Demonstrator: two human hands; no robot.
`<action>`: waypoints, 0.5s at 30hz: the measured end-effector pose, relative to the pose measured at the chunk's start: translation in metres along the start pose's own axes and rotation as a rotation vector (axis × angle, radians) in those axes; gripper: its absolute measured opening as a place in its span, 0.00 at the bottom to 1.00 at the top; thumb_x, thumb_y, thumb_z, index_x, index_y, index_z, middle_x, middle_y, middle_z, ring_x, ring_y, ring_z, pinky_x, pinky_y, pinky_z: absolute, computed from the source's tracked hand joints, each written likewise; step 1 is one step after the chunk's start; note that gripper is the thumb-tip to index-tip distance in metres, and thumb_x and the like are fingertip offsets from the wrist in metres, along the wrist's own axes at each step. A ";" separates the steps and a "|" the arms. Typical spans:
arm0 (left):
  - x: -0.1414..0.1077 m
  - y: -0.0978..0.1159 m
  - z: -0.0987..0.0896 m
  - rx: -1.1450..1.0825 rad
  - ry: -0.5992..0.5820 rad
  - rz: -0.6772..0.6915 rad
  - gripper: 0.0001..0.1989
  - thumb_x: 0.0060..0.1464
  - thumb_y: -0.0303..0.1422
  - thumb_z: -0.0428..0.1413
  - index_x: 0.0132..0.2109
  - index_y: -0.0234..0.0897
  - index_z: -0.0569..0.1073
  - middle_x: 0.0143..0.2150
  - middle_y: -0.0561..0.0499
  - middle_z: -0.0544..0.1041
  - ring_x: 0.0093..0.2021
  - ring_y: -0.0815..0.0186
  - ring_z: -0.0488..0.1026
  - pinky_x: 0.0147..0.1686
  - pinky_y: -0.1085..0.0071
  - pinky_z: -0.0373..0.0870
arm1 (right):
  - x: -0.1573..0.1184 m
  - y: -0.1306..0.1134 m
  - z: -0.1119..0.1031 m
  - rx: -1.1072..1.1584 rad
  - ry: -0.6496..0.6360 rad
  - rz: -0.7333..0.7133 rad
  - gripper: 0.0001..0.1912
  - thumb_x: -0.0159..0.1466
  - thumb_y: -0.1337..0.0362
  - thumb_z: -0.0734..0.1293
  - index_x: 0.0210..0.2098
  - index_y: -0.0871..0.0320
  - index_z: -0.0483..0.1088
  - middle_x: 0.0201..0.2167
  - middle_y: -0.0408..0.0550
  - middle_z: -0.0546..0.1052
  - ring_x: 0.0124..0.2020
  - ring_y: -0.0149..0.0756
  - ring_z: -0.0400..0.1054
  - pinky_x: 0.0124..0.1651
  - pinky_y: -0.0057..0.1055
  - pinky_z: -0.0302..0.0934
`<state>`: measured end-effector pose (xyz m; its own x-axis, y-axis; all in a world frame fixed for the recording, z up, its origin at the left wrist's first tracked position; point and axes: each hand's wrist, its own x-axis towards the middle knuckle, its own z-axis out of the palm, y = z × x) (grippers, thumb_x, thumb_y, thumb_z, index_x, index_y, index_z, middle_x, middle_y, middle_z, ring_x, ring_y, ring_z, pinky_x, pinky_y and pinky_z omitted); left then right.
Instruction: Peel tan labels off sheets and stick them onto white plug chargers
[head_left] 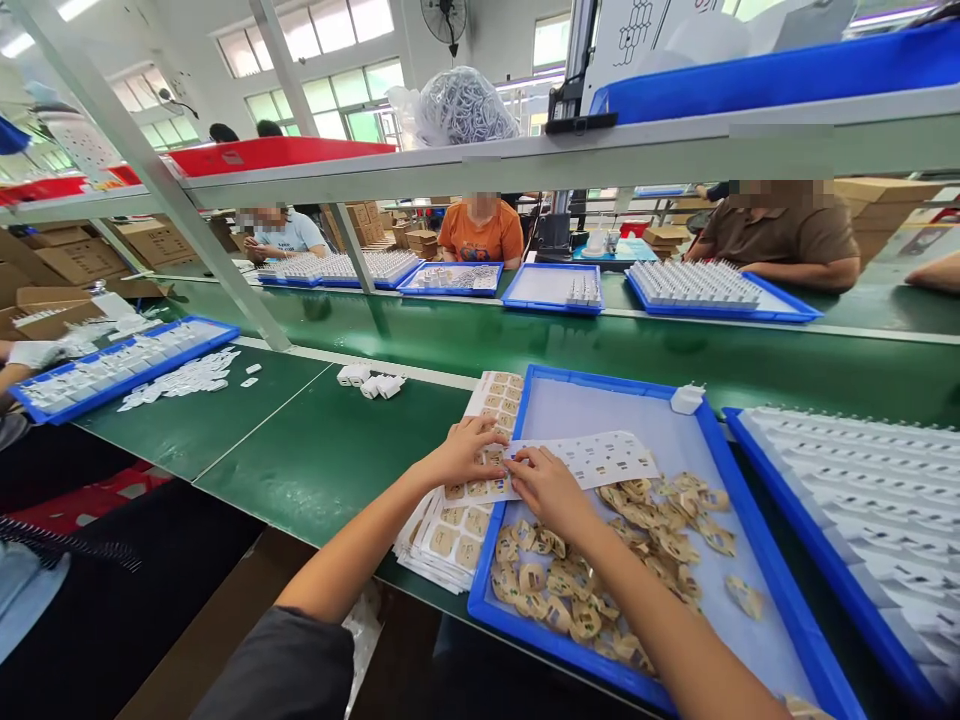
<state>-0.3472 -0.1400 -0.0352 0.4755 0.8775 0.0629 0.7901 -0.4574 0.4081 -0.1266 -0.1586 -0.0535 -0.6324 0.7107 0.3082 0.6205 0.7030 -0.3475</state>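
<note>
Two hands, left hand (466,452) and right hand (547,487), pinch one label sheet (577,462), long axis left-right, over the blue tray (525,395).

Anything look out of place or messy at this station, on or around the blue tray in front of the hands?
Mostly orderly. One white plug sits alone on the far rim of the blue tray, apart from the small group of plugs on the green table. The peeled tan stickers lie in a loose, curled heap in the tray, not stacked like the sheets.
</note>
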 end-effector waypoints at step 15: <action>0.001 -0.005 0.006 0.013 -0.012 0.014 0.24 0.54 0.50 0.62 0.58 0.60 0.74 0.69 0.49 0.61 0.65 0.47 0.58 0.62 0.47 0.56 | -0.001 0.007 -0.003 0.090 0.235 -0.055 0.07 0.66 0.72 0.66 0.36 0.55 0.75 0.36 0.47 0.82 0.38 0.42 0.74 0.43 0.38 0.68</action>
<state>-0.3483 -0.1373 -0.0424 0.4911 0.8692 0.0574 0.7884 -0.4716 0.3950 -0.1199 -0.1543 -0.0538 -0.5322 0.6662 0.5224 0.5377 0.7426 -0.3992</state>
